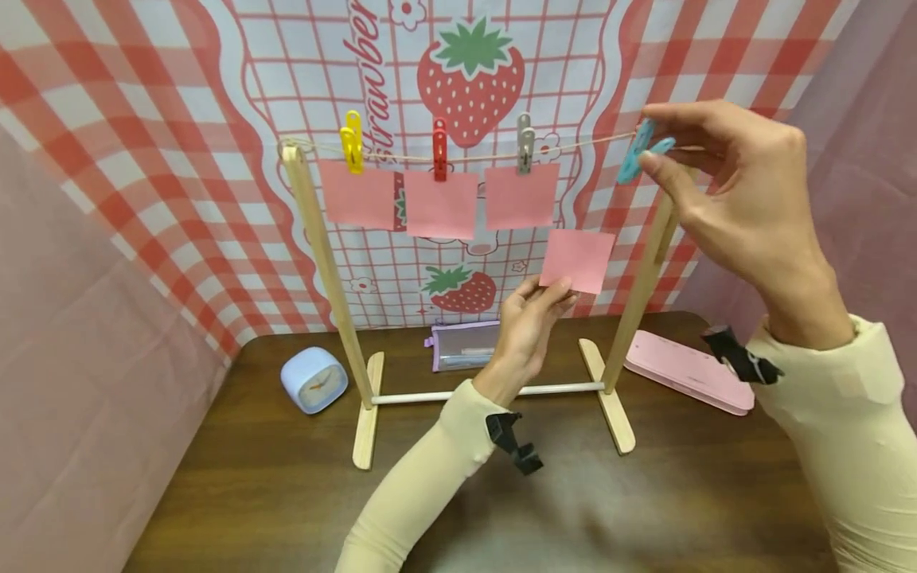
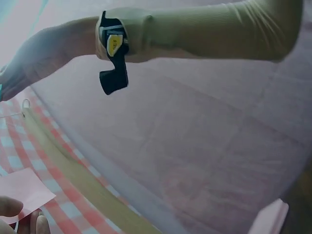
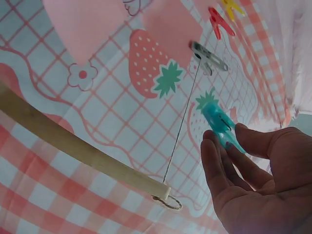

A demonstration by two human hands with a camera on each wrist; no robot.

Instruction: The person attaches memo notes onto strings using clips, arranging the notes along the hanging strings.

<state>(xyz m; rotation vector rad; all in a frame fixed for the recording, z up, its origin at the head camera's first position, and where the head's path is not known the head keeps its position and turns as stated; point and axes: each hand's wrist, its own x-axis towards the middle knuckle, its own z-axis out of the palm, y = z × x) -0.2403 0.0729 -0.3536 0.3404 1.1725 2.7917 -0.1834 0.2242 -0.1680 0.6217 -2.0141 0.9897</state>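
Note:
My left hand (image 1: 528, 326) pinches a square pink paper note (image 1: 579, 259) by its lower edge, below the string and to the right of the hung notes. A blue clothespin (image 1: 637, 155) is pinched between thumb and fingers of my right hand (image 1: 752, 183), close by the right part of the string (image 1: 595, 143). In the right wrist view the clothespin (image 3: 222, 124) points away from the fingertips. On the string hang three pink notes (image 1: 440, 205), under a yellow clothespin (image 1: 352, 143), a red clothespin (image 1: 440, 150) and a grey clothespin (image 1: 525, 143).
The string runs between two posts of a wooden stand (image 1: 322, 255) with a white crossbar (image 1: 411, 397). A blue clock (image 1: 313, 380) sits left of it, a clear purple-edged pouch (image 1: 466, 344) behind, a pink case (image 1: 688, 374) at right. Checked strawberry cloth (image 1: 286, 103) hangs behind.

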